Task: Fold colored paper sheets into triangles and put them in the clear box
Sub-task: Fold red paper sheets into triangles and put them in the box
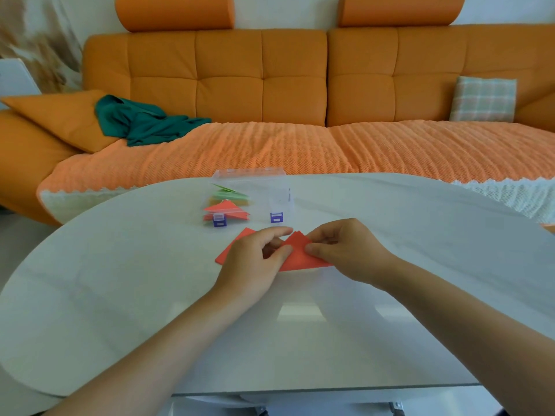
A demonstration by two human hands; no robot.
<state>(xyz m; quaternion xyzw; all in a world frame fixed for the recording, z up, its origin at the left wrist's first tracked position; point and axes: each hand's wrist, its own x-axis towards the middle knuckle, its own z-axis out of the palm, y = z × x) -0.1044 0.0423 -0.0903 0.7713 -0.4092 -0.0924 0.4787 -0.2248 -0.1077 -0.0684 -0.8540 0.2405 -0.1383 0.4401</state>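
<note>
Your left hand [255, 256] pinched the thin red paper sheet [300, 258], which lay on the glossy white table [120, 265] just in front of the clear plastic box [279, 190]. Your right hand [345, 250] pinched its other flap. You needed to match the edges exactly, then press the crease. The paper looked matte, with sharp corners.

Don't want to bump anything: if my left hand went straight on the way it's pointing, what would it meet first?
Probably the right hand, whose fingertips pinch the same red paper just ahead of the left hand; depth is unclear.
</note>
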